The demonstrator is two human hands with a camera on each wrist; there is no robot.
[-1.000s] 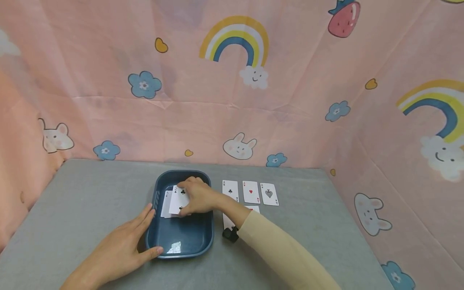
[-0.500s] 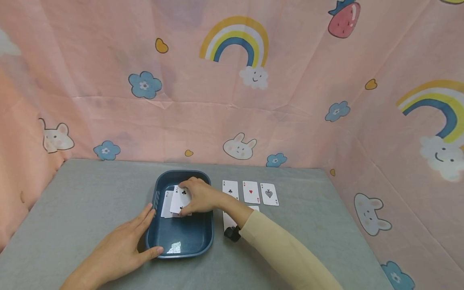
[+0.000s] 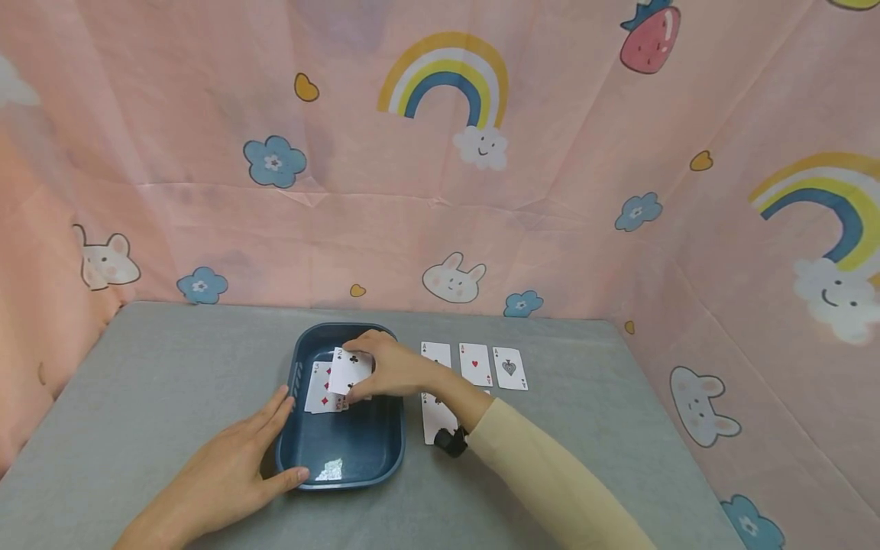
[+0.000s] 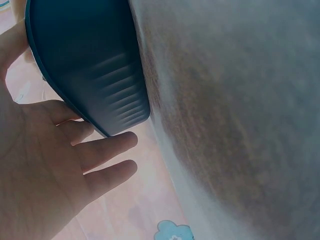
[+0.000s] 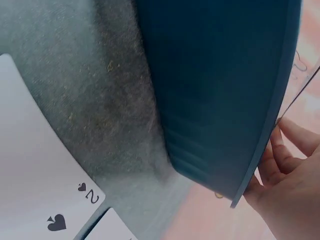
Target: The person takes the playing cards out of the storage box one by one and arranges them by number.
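Note:
A dark blue tray (image 3: 312, 466) stands on the grey table. My right hand (image 3: 385, 370) pinches a two of clubs card (image 3: 348, 370) lifted a little above the tray. A small stack of cards (image 3: 318, 389) lies inside the tray with a red diamonds card on top. My left hand (image 3: 237, 466) rests with straight fingers against the tray's left front wall (image 4: 95, 75). In the right wrist view the tray's outer wall (image 5: 220, 95) fills the frame beside a two of spades card (image 5: 45, 195).
Three aces (image 3: 476, 364) lie face up in a row right of the tray. Another card (image 3: 438, 416) lies below them, partly under my right forearm. A pink cartoon cloth (image 3: 440, 153) walls the table at the back and both sides.
My right hand has lifted the two of clubs off the stack and drawn it slightly right, uncovering the diamonds card. The left hand has stayed put.

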